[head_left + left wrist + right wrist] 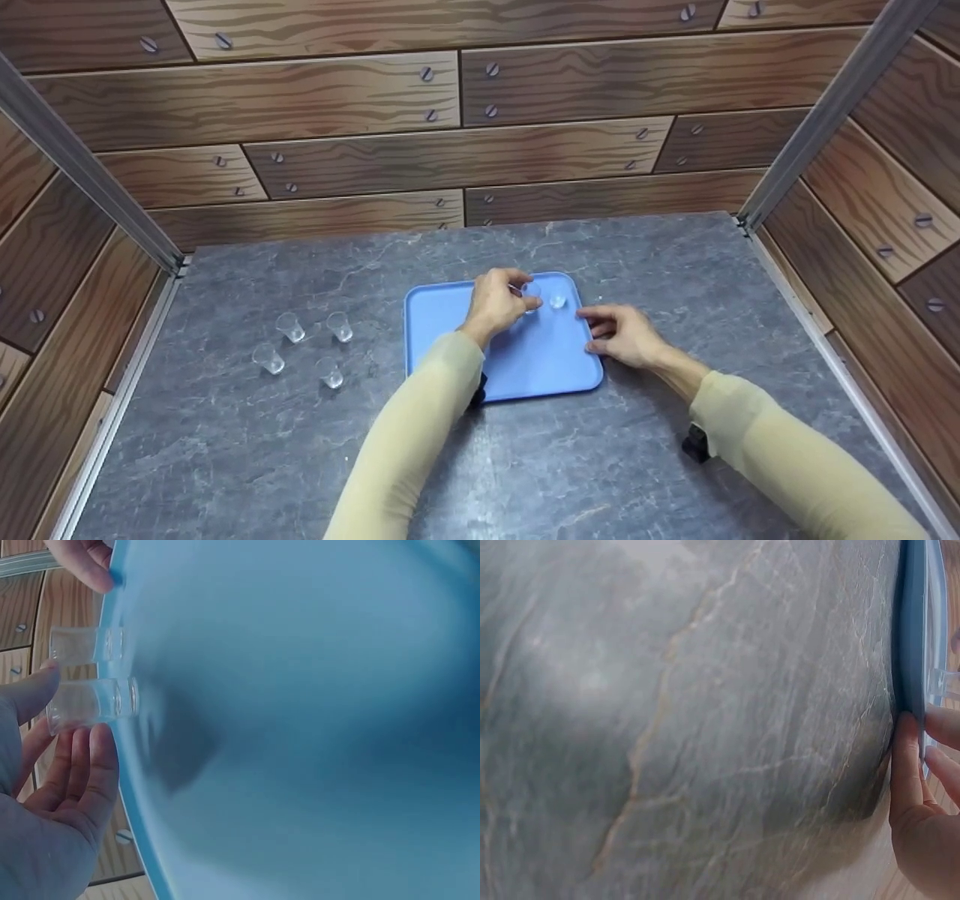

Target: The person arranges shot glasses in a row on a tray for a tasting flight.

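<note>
My left hand (499,304) pinches a small clear shot glass (531,291) between thumb and fingers, over the far right part of a blue tray (517,364). In the left wrist view this glass (75,706) is upright, its base close to the tray surface. Right beside it on the tray stands a second shot glass (557,298). My right hand (630,336) is at the tray's right edge. The right wrist view shows its fingers (906,765) on both sides of the tray rim (913,637), gripping it.
Several more clear shot glasses (291,328) stand in a loose group on the grey marbled table (225,442), left of the tray. Wood-patterned panels (360,97) rise behind and at both sides, with metal posts (810,120) at the corners.
</note>
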Available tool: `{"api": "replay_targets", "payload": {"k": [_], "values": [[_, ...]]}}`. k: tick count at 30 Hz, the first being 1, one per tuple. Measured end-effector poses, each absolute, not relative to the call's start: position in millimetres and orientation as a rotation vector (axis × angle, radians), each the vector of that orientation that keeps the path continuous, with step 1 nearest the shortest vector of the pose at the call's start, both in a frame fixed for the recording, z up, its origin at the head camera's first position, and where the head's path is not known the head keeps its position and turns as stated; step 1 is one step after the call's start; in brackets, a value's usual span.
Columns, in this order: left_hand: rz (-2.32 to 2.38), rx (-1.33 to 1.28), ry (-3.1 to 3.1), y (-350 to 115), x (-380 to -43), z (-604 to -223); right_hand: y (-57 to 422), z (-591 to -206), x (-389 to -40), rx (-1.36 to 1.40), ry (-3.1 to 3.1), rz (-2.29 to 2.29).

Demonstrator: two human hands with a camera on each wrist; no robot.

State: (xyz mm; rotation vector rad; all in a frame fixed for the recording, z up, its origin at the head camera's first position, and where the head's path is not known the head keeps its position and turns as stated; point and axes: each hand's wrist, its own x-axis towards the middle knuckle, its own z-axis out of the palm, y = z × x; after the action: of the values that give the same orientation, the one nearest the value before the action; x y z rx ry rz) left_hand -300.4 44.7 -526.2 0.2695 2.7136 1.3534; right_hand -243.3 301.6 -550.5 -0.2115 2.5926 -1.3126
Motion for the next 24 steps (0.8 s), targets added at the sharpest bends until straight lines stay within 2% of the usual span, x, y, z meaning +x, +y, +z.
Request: {"api": "replay_targets", "payload": {"k": [24], "values": [[1.292,0.345,2.805,47.3,-297.5,-530.6,300.8,-550.5,-242.3,-0.235,2.582,-1.369]]}}
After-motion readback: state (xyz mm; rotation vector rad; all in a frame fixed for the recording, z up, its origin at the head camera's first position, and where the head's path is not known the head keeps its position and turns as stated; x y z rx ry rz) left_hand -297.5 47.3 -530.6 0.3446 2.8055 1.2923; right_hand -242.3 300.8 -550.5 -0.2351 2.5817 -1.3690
